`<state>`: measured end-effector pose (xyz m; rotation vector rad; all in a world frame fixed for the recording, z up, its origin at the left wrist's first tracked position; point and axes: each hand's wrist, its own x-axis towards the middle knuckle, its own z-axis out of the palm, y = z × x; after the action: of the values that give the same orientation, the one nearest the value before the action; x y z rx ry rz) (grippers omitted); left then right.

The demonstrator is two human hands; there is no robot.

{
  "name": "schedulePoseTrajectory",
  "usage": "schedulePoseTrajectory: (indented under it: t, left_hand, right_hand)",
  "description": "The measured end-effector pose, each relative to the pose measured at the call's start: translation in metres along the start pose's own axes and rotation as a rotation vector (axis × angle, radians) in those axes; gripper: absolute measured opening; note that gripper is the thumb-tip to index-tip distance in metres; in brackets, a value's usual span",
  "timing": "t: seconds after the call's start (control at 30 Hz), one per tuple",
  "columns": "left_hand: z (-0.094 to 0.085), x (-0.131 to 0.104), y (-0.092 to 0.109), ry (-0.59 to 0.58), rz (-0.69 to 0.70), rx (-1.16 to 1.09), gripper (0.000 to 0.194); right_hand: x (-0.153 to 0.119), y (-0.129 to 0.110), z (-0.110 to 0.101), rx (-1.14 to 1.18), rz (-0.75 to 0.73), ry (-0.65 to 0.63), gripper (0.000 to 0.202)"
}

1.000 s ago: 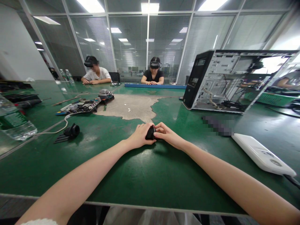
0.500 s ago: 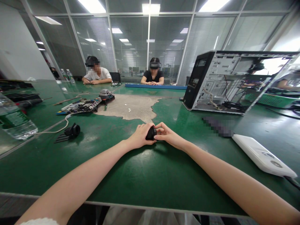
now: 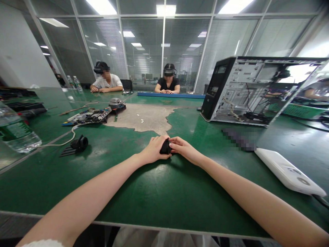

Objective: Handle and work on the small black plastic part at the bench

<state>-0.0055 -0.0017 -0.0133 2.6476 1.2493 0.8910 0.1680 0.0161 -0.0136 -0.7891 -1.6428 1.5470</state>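
Observation:
Just above the green table, a small black part [image 3: 164,147] with a ringed right end sits between both hands; its exact kind cannot be made out. My left hand [image 3: 156,146] is wrapped round its left side, fingers behind and thumb below. From the right, the fingertips of my right hand [image 3: 181,146] are closed on the ringed end, and they hide some of it. On the table to the left lies another black piece [image 3: 79,143] with a round collar and several flat prongs.
An open computer case [image 3: 218,89] stands at the right. Nearer are a white power bank [image 3: 288,171] and its cable. A circuit board [image 3: 88,116], a cooler fan [image 3: 117,103] and a water bottle [image 3: 16,132] are at the left. Two people sit across the table.
The fingers and thumb of my right hand have shifted on the ringed end of the black part. My left hand keeps its hold in the same place.

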Motion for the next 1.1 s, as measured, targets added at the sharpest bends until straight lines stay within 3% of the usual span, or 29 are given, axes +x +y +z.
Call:
schedulePoseTrajectory:
  t: [0.2,0.37,0.6,0.83,1.1]
  left_hand:
    - [-0.0015,-0.0007,0.0010,-0.003,-0.003,-0.012,0.057]
    - [-0.0031,-0.0003,0.0033,-0.028,-0.009,-0.019,0.057]
    - [-0.0019,-0.0001,0.0026,-0.028,-0.015,-0.008,0.057]
    - [-0.0005,-0.0011,0.0012,-0.010,-0.007,-0.010,0.058]
    - [0.0004,-0.0006,-0.0001,-0.001,-0.012,0.003,0.060]
  right_hand:
    - [-0.0029,-0.0036,-0.0037,-0.004,-0.042,-0.100,0.032]
    - [-0.0026,-0.0028,-0.0007,0.045,-0.037,-0.059,0.022]
    - [0.0007,0.0009,0.0012,-0.009,0.003,0.039,0.023]
    - [-0.0029,-0.0016,-0.0029,0.003,-0.058,-0.087,0.030]
    - [-0.0025,-0.0016,0.0017,0.016,-0.048,-0.016,0.022]
